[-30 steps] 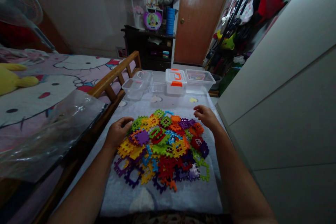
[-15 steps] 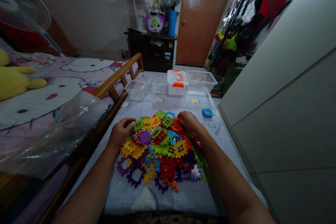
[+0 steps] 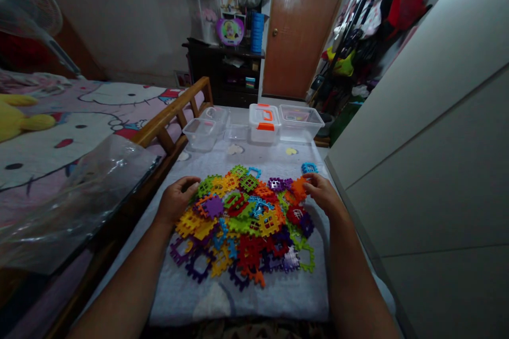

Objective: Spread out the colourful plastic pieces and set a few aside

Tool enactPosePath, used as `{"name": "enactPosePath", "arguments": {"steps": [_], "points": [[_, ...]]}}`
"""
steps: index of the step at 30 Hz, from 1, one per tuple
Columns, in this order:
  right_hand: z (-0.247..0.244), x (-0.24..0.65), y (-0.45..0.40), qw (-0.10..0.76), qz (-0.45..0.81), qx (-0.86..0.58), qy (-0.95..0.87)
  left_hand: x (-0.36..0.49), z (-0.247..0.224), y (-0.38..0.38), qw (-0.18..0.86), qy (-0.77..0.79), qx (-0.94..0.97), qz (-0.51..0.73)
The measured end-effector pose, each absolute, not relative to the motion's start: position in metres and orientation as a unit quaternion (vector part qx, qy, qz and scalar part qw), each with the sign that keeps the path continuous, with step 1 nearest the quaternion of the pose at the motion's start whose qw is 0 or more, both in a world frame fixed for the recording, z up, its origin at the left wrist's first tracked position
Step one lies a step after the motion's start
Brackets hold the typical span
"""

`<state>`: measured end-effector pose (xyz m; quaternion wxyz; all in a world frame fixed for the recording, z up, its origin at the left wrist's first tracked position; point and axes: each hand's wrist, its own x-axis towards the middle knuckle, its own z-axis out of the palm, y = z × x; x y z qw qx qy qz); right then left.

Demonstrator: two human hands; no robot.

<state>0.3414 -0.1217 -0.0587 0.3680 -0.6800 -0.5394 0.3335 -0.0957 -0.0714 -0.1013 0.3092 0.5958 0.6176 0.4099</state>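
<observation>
from the head camera we look down along both our bare forearms, which reach in from the bottom corners of the view and angle inward, wrists low, palms down. our left hand [image 3: 175,201] sits at the left edge of a pile of interlocking plastic waffle blocks [image 3: 242,222], its fingers [image 3: 186,185] half curled and partly open, just beside a green block [image 3: 204,188], with nothing visibly held. our right hand [image 3: 321,193] reaches over the upper right edge of the pile, fingers extended forward and slightly bent, the fingertips at an orange block [image 3: 298,189]; we cannot tell whether they have hold of it.

the pile, in many colours, lies in the middle of a pale grey towel [image 3: 238,302], with a loose blue block [image 3: 309,168] apart from it near the far right edge. beyond the towel's far edge stand two clear plastic boxes [image 3: 201,134], a small clear tray [image 3: 237,132], a white case with an orange handle [image 3: 264,123] and a clear plastic box with a lid [image 3: 300,123]. to our left run a wooden bed rail [image 3: 170,111] and a crumpled clear plastic sheet [image 3: 75,201], with a yellow plush toy [image 3: 16,119] on a hello kitty bedsheet [image 3: 99,95]. a wooden door [image 3: 298,26] closes the far end of the room.
</observation>
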Motion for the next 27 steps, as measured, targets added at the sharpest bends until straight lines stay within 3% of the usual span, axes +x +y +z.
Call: {"name": "enactPosePath", "arguments": {"steps": [11,20,27], "points": [[-0.075,0.337,-0.128,0.283,0.19,-0.748,-0.569,-0.098,-0.105,-0.069,0.31,0.622,0.598,0.4],[-0.079,0.334,-0.133,0.262,0.212,-0.742,-0.58,-0.097,-0.102,-0.071,0.302,0.628,0.598,0.396],[-0.078,0.318,-0.135,0.212,0.143,-0.762,-0.595,-0.097,-0.102,-0.07,0.311,0.621,0.596,0.402]]}}
